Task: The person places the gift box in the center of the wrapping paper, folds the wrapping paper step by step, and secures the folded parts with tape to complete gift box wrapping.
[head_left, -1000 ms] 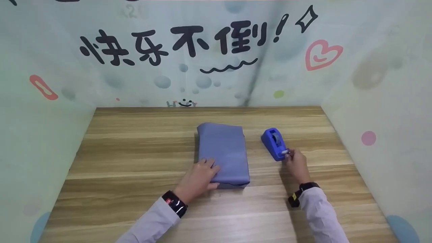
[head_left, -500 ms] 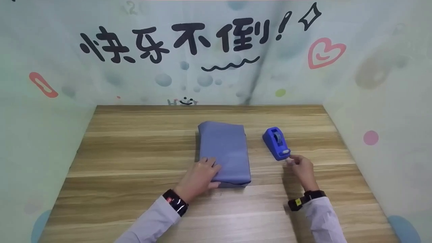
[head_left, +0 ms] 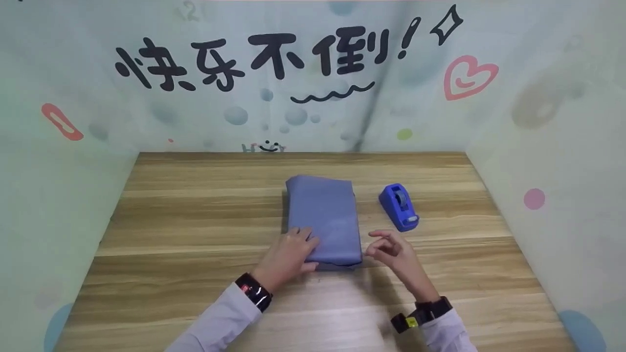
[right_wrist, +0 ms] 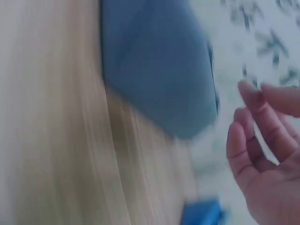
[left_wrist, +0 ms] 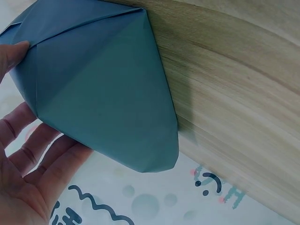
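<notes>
A box-shaped package wrapped in blue-grey paper [head_left: 325, 215] lies on the table. My left hand [head_left: 288, 254] grips its near left corner, fingers on top and thumb against the folded end flap [left_wrist: 70, 51], as the left wrist view shows. Just off the package's near right corner, my right hand [head_left: 393, 252] is raised with thumb and index fingertip pinched together. A small piece of clear tape appears to be between them; it is barely visible and blurred in the right wrist view. The blue tape dispenser [head_left: 398, 208] stands behind the right hand, apart from it.
Wood-grain table [head_left: 195, 220] surrounds the package. A pale printed backdrop [head_left: 313, 122] rises along the table's back edge, with similar panels at both sides. Each wrist wears a black camera band.
My right hand has pulled away from the tape dispenser with a piece of tape and moved left to the package's near right corner. The left hand has kept its place.
</notes>
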### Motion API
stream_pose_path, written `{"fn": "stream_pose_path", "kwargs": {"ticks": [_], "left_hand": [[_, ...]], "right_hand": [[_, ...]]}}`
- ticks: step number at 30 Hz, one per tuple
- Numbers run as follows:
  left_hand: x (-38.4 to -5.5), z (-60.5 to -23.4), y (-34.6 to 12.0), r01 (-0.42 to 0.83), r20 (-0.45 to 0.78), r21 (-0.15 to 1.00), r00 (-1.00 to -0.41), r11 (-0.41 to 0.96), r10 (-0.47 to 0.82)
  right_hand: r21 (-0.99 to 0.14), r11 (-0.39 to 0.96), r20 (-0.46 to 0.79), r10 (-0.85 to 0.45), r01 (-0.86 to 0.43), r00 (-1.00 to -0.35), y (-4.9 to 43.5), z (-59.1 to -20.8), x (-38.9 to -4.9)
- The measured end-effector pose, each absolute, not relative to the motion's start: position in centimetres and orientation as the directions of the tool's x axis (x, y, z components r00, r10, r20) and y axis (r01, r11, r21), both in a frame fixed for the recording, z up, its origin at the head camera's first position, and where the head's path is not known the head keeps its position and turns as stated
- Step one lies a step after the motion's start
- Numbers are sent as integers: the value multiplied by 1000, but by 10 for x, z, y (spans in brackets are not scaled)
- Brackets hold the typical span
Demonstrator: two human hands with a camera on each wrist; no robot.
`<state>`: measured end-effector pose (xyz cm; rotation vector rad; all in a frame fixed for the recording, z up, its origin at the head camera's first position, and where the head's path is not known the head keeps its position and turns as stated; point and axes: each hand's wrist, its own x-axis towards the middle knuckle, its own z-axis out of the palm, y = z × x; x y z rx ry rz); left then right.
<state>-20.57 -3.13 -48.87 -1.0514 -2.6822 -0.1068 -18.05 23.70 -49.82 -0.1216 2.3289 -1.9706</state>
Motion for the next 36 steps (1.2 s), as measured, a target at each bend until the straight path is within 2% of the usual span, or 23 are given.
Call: {"fn": "stream_pose_path", "kwargs": {"ticks": [2,4,8,10,13,19,25,32,36], "left_hand": [[-206,-490,-32,676,271,-33,-703,736,658],[-206,-491,-32,678,280,-43,-697,734,660],[-207,-492,-33,686,304,-49,-682,726,665],[-207,-493,-33,689,315,-49,-676,723,666],[-206,-494,-34,689,324,-50,-673,723,665],[-205,-493,-34,680,315,-49,-685,732,657],[-206,-494,-33,678,327,-62,-679,732,657],[-206,-494,-33,678,333,-69,-676,732,657],[-206,-494,-33,673,315,-60,-688,738,653]], "right_hand": [[-966,233,61,-207,-110,-976,217,-499,-173],[-899,344,179,-274,-270,-945,199,-503,-168],[-637,570,393,-338,-519,-855,174,-512,-159],[-527,649,454,-332,-549,-827,166,-516,-157],[-443,715,506,-299,-541,-809,158,-520,-155],[-456,730,541,-227,-509,-810,152,-520,-155],[-497,724,512,-200,-477,-836,152,-515,-153],[-642,591,503,-156,-488,-850,158,-511,-153],[-637,586,490,-194,-501,-850,159,-512,-156]]}}
